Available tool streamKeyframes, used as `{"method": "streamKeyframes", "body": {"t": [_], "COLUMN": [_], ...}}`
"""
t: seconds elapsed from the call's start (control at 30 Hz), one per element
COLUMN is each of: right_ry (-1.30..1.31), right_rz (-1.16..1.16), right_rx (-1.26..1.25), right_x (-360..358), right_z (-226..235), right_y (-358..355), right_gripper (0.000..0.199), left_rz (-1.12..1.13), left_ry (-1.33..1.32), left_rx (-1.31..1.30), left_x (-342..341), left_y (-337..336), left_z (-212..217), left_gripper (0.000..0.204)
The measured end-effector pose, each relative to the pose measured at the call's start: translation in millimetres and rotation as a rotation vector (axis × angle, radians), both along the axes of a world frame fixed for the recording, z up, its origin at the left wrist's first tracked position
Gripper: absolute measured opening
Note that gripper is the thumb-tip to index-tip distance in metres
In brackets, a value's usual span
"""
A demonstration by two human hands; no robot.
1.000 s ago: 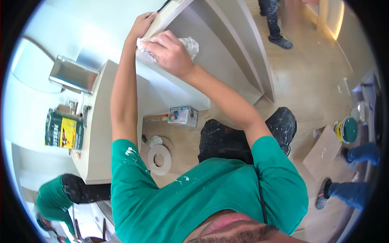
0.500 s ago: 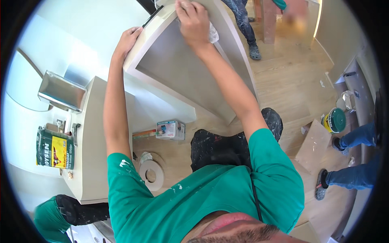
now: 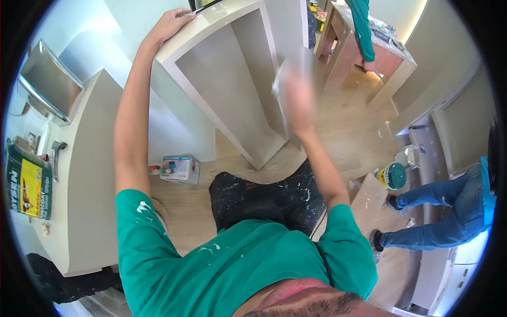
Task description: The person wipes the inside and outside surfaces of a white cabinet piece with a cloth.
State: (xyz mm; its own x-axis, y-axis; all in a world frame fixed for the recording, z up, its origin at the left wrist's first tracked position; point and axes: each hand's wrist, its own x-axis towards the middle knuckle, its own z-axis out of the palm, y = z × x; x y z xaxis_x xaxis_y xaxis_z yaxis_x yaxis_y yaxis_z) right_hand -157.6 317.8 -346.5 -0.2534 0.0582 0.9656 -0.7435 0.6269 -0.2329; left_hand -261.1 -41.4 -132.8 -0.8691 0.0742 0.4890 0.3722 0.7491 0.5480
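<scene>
A pale beige open-fronted cabinet [image 3: 222, 68] with a tall recess stands before me. My left hand [image 3: 173, 24] lies on its top left corner, fingers stretched flat beside a dark strip along the top edge. My right hand [image 3: 300, 103], smeared by motion, is raised in front of the cabinet's right side. A crumpled white rag [image 3: 277, 83] shows at its left edge, held in the hand; its fingers are not clear.
A counter [image 3: 95, 174] at left carries a green-and-yellow paint can [image 3: 30, 182] and a wrench [image 3: 56, 158]. A small box [image 3: 180, 169] sits on the floor. At right are a green-lidded bucket [image 3: 392, 175], a board [image 3: 368, 198] and a person in jeans [image 3: 438, 211]. Another person's green sleeve [image 3: 361, 29] reaches over a wooden table [image 3: 338, 50].
My right hand has come down from the cabinet's top, away to the right, with the white rag. My left hand stays at the top left corner. The view has shifted rightward.
</scene>
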Motion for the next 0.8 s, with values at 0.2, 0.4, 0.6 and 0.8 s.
{"method": "streamKeyframes", "body": {"t": [0.2,0.4,0.6,0.8], "right_ry": [0.39,0.266,-0.057,0.377], "right_rz": [-0.235,-0.657,-0.563,-0.777], "right_rx": [0.638,1.197,1.704,1.303], "right_x": [-11.0,-60.3,-40.5,-67.5], "right_z": [231.7,152.4,-63.7,55.4], "right_y": [-20.7,12.3,87.3,46.8], "right_gripper": [0.051,0.058,0.067,0.056], "left_rz": [-0.177,-0.126,-0.124,-0.12], "left_ry": [0.034,0.045,-0.002,-0.043], "left_rx": [-0.029,-0.182,-0.173,-0.133], "left_x": [-12.8,-14.8,-16.2,-6.9], "left_y": [5.4,-9.0,-6.6,-12.7], "left_z": [-16.7,2.1,-4.4,1.8], "left_gripper": [0.043,0.044,0.046,0.045]}}
